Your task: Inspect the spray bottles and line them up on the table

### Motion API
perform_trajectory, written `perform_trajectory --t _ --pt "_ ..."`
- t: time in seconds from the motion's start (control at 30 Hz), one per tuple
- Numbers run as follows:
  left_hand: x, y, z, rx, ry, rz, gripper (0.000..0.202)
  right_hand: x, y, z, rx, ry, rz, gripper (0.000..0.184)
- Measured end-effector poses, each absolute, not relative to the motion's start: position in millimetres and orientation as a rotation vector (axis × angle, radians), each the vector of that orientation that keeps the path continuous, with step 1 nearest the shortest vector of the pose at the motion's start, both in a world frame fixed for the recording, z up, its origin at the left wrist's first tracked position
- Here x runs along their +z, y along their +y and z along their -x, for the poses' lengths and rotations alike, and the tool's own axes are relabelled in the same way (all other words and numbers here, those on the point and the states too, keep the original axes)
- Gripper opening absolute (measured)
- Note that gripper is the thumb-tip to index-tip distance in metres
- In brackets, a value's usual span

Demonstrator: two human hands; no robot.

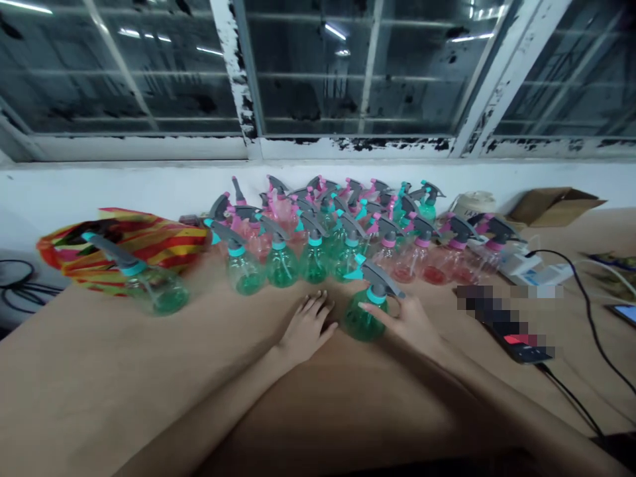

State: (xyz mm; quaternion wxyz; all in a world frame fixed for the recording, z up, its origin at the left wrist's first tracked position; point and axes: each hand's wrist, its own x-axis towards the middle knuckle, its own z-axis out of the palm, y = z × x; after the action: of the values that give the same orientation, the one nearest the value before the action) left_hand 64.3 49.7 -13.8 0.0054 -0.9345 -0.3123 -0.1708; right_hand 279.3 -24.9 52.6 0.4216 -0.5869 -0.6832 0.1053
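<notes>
A green spray bottle (362, 318) with a grey trigger head and teal collar stands on the brown table (149, 384), in front of the others. My right hand (410, 321) is wrapped round its right side, thumb at the collar. To the bottle's left my left hand (307, 328) lies flat on the table with fingers stretched out, holding nothing. Behind them stand several green spray bottles (281, 262) and pink spray bottles (437, 265) in rows.
One more green spray bottle (154, 288) stands apart at the left, before a red and yellow striped bag (149, 238). A phone (517, 338) with a black cable (591, 318) lies at the right. A cardboard box (554, 205) sits by the wall under the window.
</notes>
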Motion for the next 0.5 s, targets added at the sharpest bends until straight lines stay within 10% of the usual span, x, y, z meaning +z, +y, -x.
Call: perform_trajectory --t 0.5 --pt "-7 -7 114 -0.570 -1.417 2.668 0.041 58 18 -121 0.435 -1.971 1.058 0.037"
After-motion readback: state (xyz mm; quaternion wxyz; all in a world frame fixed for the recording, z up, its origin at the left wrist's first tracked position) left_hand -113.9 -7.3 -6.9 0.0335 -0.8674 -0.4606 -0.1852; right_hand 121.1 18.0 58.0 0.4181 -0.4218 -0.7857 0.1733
